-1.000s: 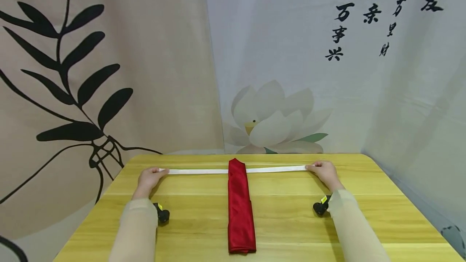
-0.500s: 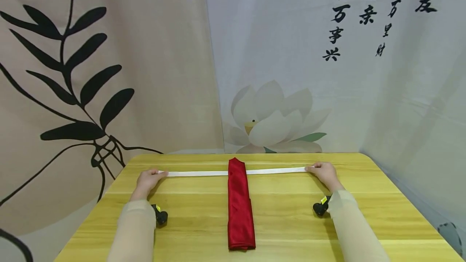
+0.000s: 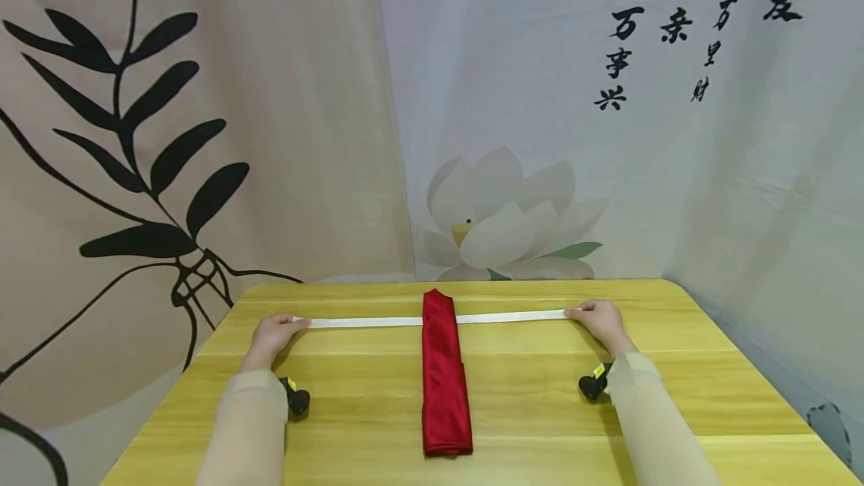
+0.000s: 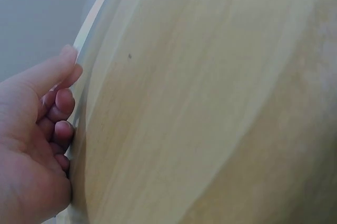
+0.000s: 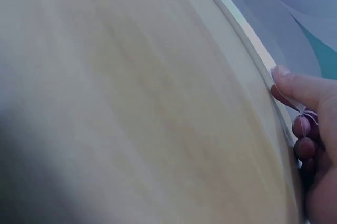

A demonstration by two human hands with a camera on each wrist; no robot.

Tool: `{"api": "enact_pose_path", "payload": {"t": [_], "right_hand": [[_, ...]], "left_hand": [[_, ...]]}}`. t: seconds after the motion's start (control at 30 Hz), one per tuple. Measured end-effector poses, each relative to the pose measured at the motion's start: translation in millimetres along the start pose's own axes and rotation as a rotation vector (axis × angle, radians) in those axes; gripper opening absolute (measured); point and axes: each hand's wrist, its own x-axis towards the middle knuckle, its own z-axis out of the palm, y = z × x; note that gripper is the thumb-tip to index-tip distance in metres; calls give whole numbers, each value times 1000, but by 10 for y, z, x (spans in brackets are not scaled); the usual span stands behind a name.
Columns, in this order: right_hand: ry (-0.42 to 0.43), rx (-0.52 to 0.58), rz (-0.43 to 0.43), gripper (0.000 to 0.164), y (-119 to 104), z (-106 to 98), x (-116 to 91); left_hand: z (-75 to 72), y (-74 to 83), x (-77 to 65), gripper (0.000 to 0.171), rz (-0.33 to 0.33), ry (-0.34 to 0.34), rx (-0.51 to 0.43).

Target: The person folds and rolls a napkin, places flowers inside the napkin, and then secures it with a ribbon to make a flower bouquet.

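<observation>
A narrow white ribbon (image 3: 367,322) stretches straight from side to side across the far part of the table. My left hand (image 3: 273,336) pinches its left end between thumb and fingers. At the other end my right hand (image 3: 603,322) pinches the ribbon in the same way, and thin loose threads (image 5: 305,113) hang by those fingers in the right wrist view. A folded red satin cloth (image 3: 445,381) lies lengthwise down the middle, over the ribbon, and hides the ribbon's centre.
The yellow wood-grain table (image 3: 533,403) has rounded far corners. Behind it hangs a pale curtain (image 3: 317,133) with printed leaves, a lotus and writing. A small black device (image 3: 297,399) sits at the left wrist, and another black device (image 3: 594,385) at the right.
Both hands have drawn the ribbon slightly nearer to me, keeping hold of its ends. The head view has shifted a little. The red cloth lies as before.
</observation>
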Motion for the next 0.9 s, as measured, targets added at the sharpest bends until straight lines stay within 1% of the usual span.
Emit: {"api": "enact_pose_path", "payload": {"t": [0.07, 0.3, 0.43, 0.6, 0.73, 0.9], "right_hand": [[0, -5, 1, 30, -2, 5, -3], [-26, 14, 9, 31, -41, 11, -46], [-33, 15, 22, 32, -35, 8, -64], [-24, -9, 6, 37, 13, -5, -74], [-21, -2, 6, 37, 36, -15, -98], [-21, -9, 17, 35, 13, -22, -129]], "left_hand": [[-7, 1, -10, 44, 4, 3, -1], [-47, -21, -66, 44, 10, 17, 55], [-54, -47, -87, 44, -3, 12, 43], [-38, -38, -120, 45, 9, 7, 26], [-17, -24, -148, 44, 8, 7, 15], [-32, -17, -169, 45, 0, -1, -4]]}}
